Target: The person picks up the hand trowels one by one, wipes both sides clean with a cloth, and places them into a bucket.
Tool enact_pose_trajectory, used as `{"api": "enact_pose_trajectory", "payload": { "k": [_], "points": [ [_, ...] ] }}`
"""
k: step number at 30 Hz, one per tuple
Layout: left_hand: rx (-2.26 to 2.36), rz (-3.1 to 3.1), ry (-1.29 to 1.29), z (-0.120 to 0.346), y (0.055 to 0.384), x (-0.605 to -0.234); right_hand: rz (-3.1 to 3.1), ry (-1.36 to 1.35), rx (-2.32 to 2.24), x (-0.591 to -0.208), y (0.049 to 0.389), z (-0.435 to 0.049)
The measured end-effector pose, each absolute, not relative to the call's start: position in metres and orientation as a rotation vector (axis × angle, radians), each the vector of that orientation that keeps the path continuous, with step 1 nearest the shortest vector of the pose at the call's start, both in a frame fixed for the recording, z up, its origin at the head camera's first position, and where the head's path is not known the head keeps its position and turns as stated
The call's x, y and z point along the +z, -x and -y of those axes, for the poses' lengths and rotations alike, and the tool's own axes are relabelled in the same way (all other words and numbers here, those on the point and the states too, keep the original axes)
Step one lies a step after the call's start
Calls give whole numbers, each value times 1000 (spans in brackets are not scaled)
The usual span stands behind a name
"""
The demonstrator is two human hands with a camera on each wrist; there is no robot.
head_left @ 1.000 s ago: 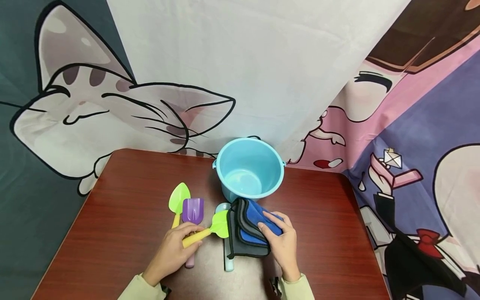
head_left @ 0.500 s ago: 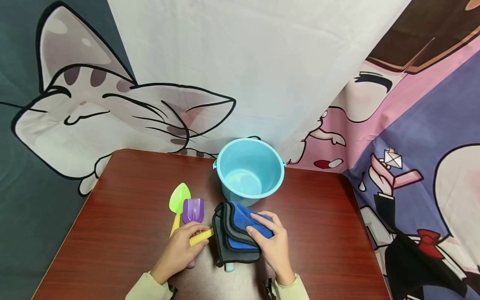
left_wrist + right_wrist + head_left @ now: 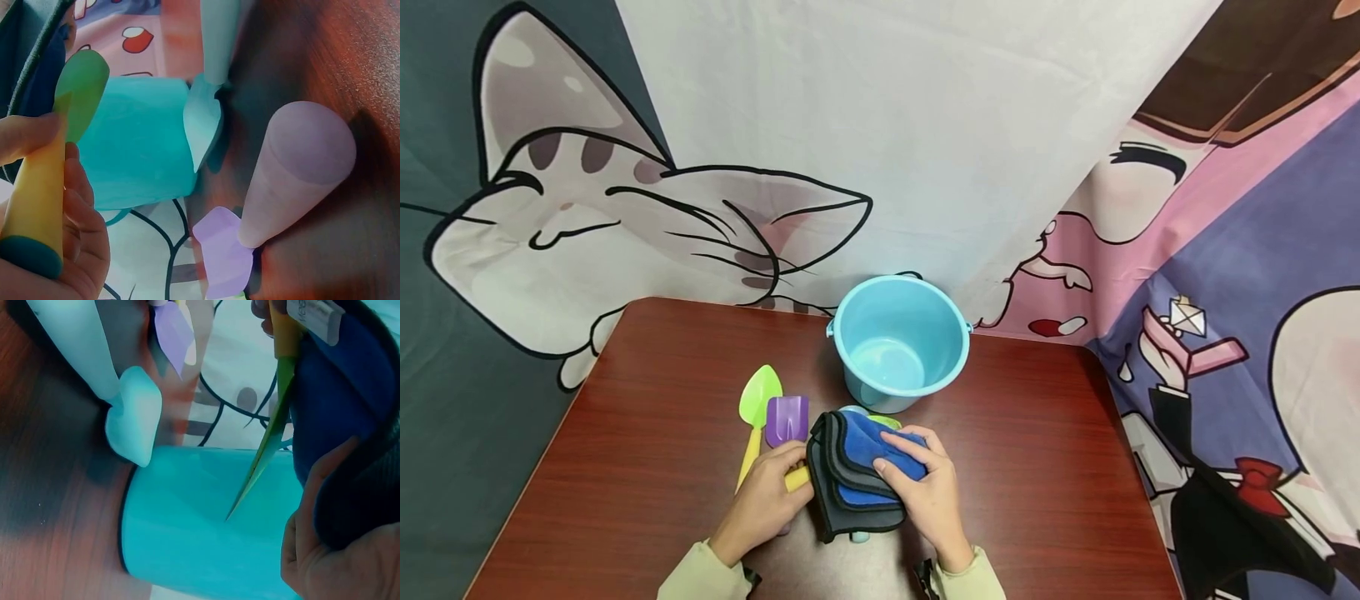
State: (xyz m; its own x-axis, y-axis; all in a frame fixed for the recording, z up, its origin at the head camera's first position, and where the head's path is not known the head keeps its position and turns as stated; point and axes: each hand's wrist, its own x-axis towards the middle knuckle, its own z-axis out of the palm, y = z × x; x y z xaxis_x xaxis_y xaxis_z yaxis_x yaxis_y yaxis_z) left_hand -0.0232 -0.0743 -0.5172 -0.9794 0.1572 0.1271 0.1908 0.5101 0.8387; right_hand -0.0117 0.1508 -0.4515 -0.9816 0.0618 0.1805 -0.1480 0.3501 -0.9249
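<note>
My left hand (image 3: 766,498) grips the yellow handle of a toy shovel (image 3: 37,194) with a green blade. A folded blue cloth (image 3: 850,442) with grey parts and black edging is in my right hand (image 3: 928,496), thumb and fingers on its right side. The cloth lies across the shovel, hiding most of the handle and blade in the head view; a bit of green shows past its far edge. In the right wrist view the green blade (image 3: 265,450) hangs beside the cloth, above the table. A white tag (image 3: 319,319) shows on the cloth.
A light blue bucket (image 3: 872,395) stands behind the hands. On the table (image 3: 1037,467) lie a green trowel (image 3: 760,396) and a purple shovel (image 3: 787,419) at left, and a light blue shovel (image 3: 134,419) beneath the cloth. A printed curtain (image 3: 925,125) hangs behind.
My right hand has moved left and slightly toward me, bringing the cloth over the green shovel blade and much of its handle. The left hand has shifted a little to the right.
</note>
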Motion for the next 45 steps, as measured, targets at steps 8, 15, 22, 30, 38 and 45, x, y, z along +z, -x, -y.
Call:
{"api": "enact_pose_trajectory", "payload": {
  "k": [8,15,22,30,38,45],
  "points": [
    [-1526,2678,328,75,23,-516,2451,-62,1652,-452,13,-149],
    [-1458,2715,315,75,20,-515,2454,1,1651,-475,18,-155],
    [-1460,2711,365,77,18,-518,2437,30,1645,-498,23,-168],
    [-1495,2723,387,80,17,-518,2432,39,1602,-503,25,-175],
    [-1541,2731,366,84,15,-519,2420,99,1493,-509,26,-184],
    [-1590,2741,322,90,13,-516,2413,137,1421,-511,27,-193]
  ]
}}
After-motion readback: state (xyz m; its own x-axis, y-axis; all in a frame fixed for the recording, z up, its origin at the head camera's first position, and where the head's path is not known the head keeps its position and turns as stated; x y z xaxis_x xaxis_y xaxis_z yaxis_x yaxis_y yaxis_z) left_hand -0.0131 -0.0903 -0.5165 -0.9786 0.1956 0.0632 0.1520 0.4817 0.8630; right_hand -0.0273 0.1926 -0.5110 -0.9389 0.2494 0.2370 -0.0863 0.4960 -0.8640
